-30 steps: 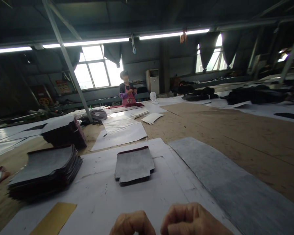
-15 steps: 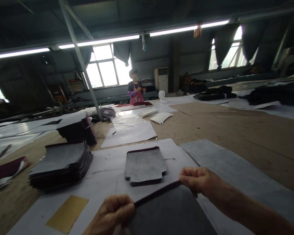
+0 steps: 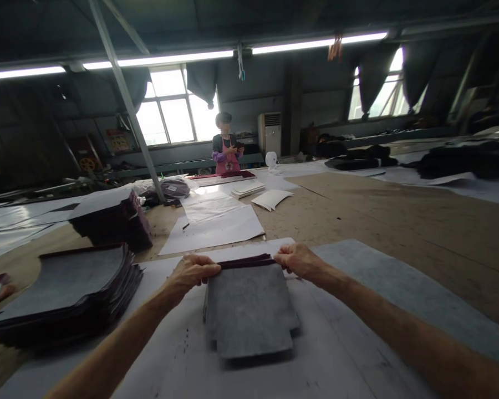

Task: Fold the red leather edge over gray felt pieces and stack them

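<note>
A grey fabric panel (image 3: 251, 310) with a dark maroon far edge and notched near corners hangs between my hands. My left hand (image 3: 195, 270) pinches its far left corner, and my right hand (image 3: 293, 259) pinches the far right corner. Beneath it lies a small pile of like panels (image 3: 206, 307), mostly covered; only its left side and a strip at the back show. I cannot tell how much of the held panel touches the pile. Left of my left arm stands a thick stack of grey-topped panels (image 3: 79, 282) with dark edges.
White paper sheets (image 3: 158, 332) lie under the pile. A taller dark stack (image 3: 112, 219) stands at the back left, near a slanted metal pole (image 3: 127, 100). Grey sheet material (image 3: 391, 282) lies at the right. Across the table stands a person in a pink apron (image 3: 227, 160), near a white fan (image 3: 271, 160).
Both hands have moved forward with the panel, from near me to over the small pile, which is now mostly hidden. The view has shifted slightly, and the yellow-brown card is out of sight.
</note>
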Action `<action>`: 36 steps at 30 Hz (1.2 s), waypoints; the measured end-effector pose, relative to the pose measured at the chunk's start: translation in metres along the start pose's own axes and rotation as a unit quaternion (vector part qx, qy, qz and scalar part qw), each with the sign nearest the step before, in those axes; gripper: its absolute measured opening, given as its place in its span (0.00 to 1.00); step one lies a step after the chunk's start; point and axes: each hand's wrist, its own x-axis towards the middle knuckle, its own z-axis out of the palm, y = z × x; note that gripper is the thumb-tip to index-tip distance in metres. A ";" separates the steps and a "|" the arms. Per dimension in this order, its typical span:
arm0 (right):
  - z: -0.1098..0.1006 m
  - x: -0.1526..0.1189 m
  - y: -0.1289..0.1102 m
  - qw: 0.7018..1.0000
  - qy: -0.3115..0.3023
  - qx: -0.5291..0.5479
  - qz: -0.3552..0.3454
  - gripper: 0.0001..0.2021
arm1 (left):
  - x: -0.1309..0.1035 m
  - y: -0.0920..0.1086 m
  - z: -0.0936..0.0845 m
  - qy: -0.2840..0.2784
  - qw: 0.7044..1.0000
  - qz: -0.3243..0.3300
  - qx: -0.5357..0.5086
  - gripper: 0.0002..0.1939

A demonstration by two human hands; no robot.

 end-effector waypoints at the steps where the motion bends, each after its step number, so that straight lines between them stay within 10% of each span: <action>1: 0.002 0.005 -0.001 1.000 0.016 -0.025 0.000 0.12 | 0.004 -0.004 0.001 0.027 0.999 0.007 0.017 0.13; 13: 0.037 0.015 -0.003 0.981 0.161 -0.107 -0.026 0.10 | 0.019 -0.034 0.015 0.214 0.954 0.100 0.185 0.09; 36: 0.064 -0.005 -0.008 0.994 0.091 0.021 -0.055 0.33 | 0.014 -0.043 0.037 0.287 0.922 0.073 0.248 0.14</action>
